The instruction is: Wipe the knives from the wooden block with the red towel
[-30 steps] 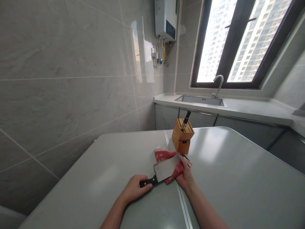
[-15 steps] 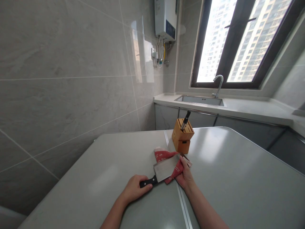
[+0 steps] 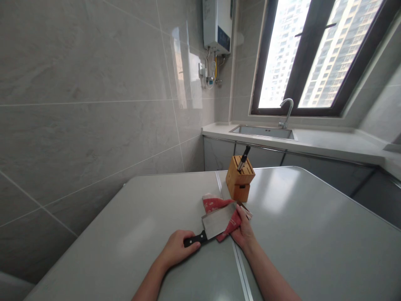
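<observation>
My left hand [image 3: 179, 248] is closed round the black handle of a cleaver [image 3: 217, 221], whose broad blade points away to the right. A red cloth [image 3: 216, 203] with pale marks lies under the blade and folds up over its far end. My right hand [image 3: 243, 229] grips that fold, thumb on top, pressing the cloth against the blade. The fingers beneath the cloth are hidden. Just beyond the cloth stands a wooden knife block [image 3: 239, 179] with one black-handled tool [image 3: 244, 158] in its top.
The pale table [image 3: 109, 242] has a metal seam [image 3: 238, 263] running under the cloth. Behind it is a counter [image 3: 328, 142] with a sink [image 3: 263, 131] and a faucet [image 3: 287, 112]. A tiled wall [image 3: 87, 125] rises at the left, and a water heater [image 3: 217, 25] hangs in the corner.
</observation>
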Demonstrator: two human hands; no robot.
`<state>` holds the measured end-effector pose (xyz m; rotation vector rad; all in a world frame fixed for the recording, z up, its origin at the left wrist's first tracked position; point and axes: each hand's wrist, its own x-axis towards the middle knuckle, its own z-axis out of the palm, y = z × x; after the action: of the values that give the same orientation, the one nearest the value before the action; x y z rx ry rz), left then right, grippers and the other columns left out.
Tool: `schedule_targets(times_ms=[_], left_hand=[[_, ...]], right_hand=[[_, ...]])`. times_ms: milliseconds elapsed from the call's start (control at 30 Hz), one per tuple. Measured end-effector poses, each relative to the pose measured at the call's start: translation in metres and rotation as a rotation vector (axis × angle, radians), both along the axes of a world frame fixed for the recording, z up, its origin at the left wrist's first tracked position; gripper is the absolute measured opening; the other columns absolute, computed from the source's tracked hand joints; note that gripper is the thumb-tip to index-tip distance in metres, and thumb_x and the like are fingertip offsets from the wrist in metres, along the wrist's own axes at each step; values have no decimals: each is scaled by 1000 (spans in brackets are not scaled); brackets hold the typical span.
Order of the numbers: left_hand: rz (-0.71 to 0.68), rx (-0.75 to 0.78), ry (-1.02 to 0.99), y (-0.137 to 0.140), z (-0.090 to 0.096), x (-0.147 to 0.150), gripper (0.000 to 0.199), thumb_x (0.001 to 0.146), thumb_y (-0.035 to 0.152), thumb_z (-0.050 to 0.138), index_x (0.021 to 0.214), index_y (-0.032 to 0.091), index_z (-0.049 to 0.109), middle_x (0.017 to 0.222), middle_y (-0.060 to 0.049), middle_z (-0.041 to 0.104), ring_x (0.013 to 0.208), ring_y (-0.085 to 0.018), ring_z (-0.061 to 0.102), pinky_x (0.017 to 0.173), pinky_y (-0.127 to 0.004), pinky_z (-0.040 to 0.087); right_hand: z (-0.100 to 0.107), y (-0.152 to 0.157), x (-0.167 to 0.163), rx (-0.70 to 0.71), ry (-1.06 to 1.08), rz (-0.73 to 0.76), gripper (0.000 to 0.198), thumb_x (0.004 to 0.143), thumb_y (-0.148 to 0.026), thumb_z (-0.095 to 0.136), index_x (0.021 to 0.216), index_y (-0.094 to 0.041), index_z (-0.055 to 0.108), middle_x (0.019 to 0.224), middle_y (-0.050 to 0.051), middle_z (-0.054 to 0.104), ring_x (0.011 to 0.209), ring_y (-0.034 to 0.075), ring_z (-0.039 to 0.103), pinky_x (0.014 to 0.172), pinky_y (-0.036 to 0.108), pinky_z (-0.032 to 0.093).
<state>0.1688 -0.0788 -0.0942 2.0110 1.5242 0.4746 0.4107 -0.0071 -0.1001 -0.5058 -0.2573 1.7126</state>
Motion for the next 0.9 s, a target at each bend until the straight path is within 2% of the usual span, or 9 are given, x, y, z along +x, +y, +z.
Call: schedule_targets(times_ms=[900], left_hand=[[13,-18,4,-1,3,2,40,79,52,52,78,15,66,66,0,59,62,-13,49,59,-22,32]], right_hand=[[2,-1,-1,8,-10,-40,19,67,-28,75,82,-20,67,86,2,75,82,20,70,86,35,55]])
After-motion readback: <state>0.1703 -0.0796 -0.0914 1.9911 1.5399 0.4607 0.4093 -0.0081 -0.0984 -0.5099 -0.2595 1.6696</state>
